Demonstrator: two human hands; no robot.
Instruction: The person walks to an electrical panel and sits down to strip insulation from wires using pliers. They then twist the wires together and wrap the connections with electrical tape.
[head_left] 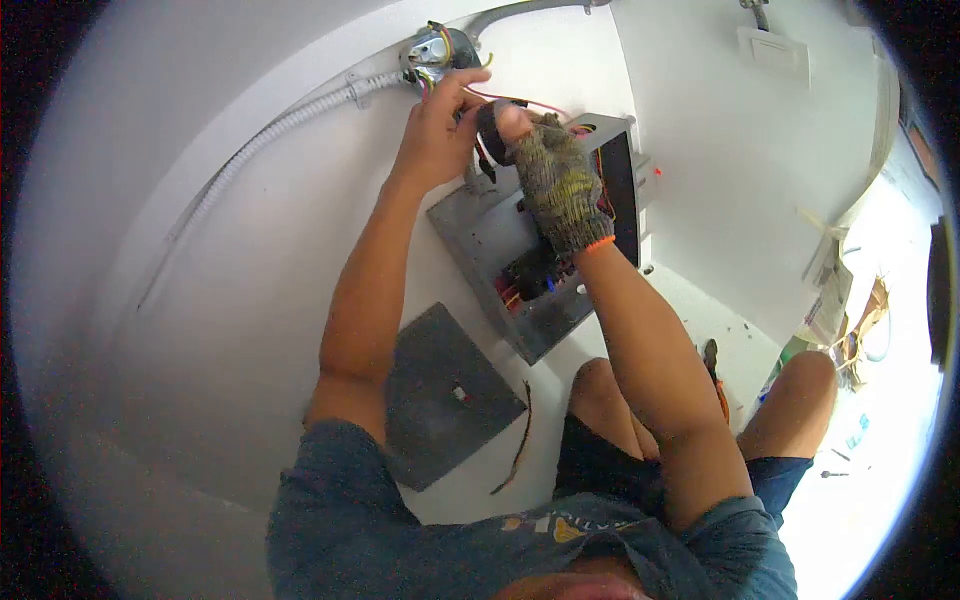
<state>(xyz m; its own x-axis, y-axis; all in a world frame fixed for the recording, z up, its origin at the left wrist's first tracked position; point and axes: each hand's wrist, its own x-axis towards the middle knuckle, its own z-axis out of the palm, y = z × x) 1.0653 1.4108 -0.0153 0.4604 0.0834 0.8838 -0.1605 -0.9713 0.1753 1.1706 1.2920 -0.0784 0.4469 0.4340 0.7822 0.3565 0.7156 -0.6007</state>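
My right hand, in a grey-green knit glove with the fingertips bare, is closed on a roll of black electrical tape. Beside it, my bare left hand has its fingers bent together close to the wires; what they pinch is hidden. Just above that hand, a round metal junction box on the white wall holds several coloured wires. A thin red wire runs from there towards the open grey metal electrical box below my right hand. Wires and dark parts show inside it.
White corrugated conduit runs along the wall into the junction box. A flat grey panel lies near my left arm, with a dark strip beside it. An orange-and-black handled tool lies by my knee. A white switch plate is on the right wall.
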